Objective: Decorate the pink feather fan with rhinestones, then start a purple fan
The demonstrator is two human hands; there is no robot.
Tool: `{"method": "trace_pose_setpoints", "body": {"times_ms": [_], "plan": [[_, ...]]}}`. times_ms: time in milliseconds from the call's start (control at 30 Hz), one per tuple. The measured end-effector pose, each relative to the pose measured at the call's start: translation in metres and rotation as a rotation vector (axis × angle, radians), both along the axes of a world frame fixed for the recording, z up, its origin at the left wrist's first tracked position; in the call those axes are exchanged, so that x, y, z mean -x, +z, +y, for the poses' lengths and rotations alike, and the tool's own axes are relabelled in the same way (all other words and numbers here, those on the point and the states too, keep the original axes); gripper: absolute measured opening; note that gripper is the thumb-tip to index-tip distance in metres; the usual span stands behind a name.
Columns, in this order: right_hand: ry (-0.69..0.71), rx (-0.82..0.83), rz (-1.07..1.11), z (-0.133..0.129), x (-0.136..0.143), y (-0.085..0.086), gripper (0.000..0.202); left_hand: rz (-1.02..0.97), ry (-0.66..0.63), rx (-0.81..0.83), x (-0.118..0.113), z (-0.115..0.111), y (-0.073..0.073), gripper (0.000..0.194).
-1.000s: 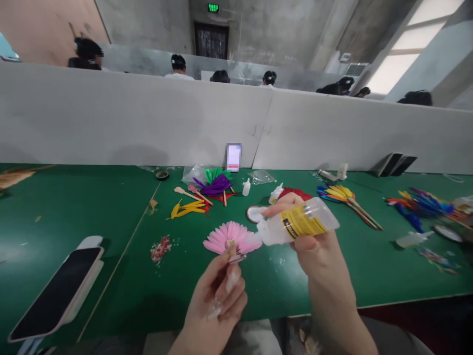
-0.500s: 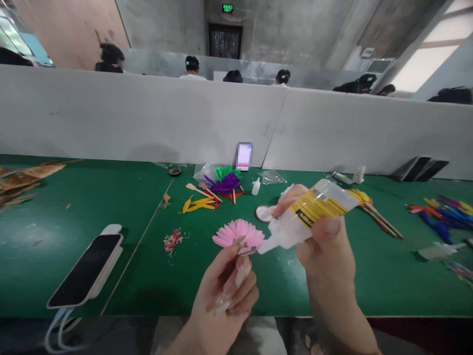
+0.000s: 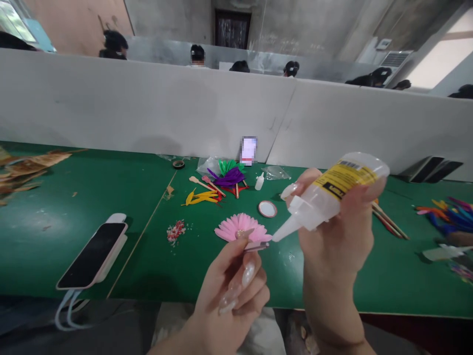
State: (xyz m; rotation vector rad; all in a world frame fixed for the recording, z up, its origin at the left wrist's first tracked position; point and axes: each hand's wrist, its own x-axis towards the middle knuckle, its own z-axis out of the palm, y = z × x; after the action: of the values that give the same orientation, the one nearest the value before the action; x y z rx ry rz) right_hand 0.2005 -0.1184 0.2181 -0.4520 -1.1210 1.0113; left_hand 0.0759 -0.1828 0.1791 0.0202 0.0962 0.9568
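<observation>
My left hand [image 3: 236, 286] pinches a small pale pink strip [image 3: 255, 246] between thumb and fingers, its free end pointing right. Clasped in my right hand [image 3: 336, 231] is a clear glue bottle [image 3: 343, 180] with a yellow label, tilted so the nozzle points down and left. The nozzle tip is close to the strip's end; I cannot tell whether they touch. Just behind my left fingertips, a pink flower [image 3: 241, 224] with many petals lies on the table, its centre partly covered by my thumb. Beyond it is a round white lid or dish [image 3: 267, 209] with a reddish rim.
On the green table [image 3: 148, 266] are red and white bits [image 3: 176, 231], yellow petals [image 3: 201, 197], a purple bundle [image 3: 229, 176], a small white bottle [image 3: 259, 181] and wooden sticks [image 3: 390, 221]. A phone [image 3: 94, 254] with cables lies left. A white partition [image 3: 148, 108] stands behind; people sit beyond.
My right hand has drawn the glue bottle right, and its nozzle has come away from the pink strip a little. The whole view has shifted slightly; my left hand keeps its pinch.
</observation>
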Motion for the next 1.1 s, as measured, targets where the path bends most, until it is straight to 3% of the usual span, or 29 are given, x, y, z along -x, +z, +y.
{"method": "trace_pose_setpoints", "body": {"times_ms": [100, 300, 600, 1100], "plan": [[0.029, 0.01, 0.022, 0.002, 0.001, 0.0, 0.016, -0.023, -0.002, -0.03, -0.003, 0.0, 0.003, 0.046], [0.064, -0.001, 0.055, 0.0, 0.003, 0.002, 0.01, -0.035, -0.007, -0.042, -0.003, -0.001, 0.003, 0.034], [0.065, 0.058, 0.078, -0.001, 0.005, 0.004, 0.011, -0.022, 0.015, -0.031, -0.003, -0.001, 0.004, 0.038], [-0.093, -0.031, 0.036, -0.005, 0.012, 0.005, 0.012, -0.028, 0.015, -0.045, -0.004, -0.004, 0.003, 0.034]]}}
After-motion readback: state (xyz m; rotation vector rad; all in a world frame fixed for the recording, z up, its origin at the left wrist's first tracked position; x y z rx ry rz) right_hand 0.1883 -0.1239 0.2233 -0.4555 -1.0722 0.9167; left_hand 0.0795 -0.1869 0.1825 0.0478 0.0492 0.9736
